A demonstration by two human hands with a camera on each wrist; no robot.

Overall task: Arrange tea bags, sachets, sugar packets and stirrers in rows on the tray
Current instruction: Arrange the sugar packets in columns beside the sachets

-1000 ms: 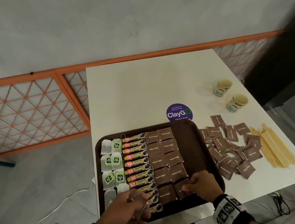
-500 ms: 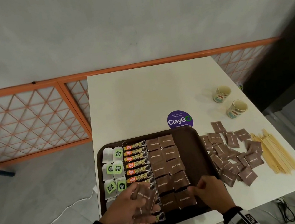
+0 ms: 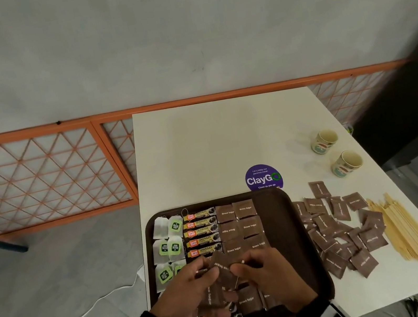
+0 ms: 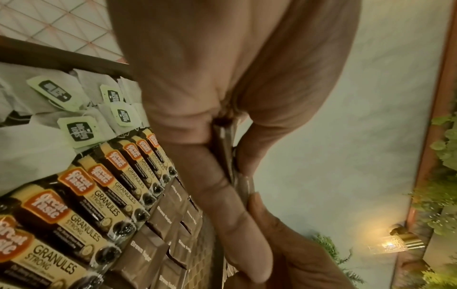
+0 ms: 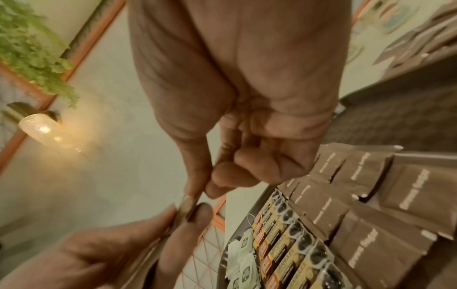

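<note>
My left hand (image 3: 194,293) has lifted its small bunch of flat brown paper sugar packets (image 3: 222,272) off the dark brown plastic tray (image 3: 300,226). My right hand (image 3: 270,275) now pinches one too, just above the rows. I think I place it next.

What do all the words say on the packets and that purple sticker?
"ClayGo", with "Clean as you go" beneath: purple sticker on the table; its top line is too small to read.
"Great Taste GRANULES STRONG": coffee sachets.
"Brown Sugar": brown sugar packets.
Green tea bag tags: too blurred to read.
Paper cups: no readable words.
</note>
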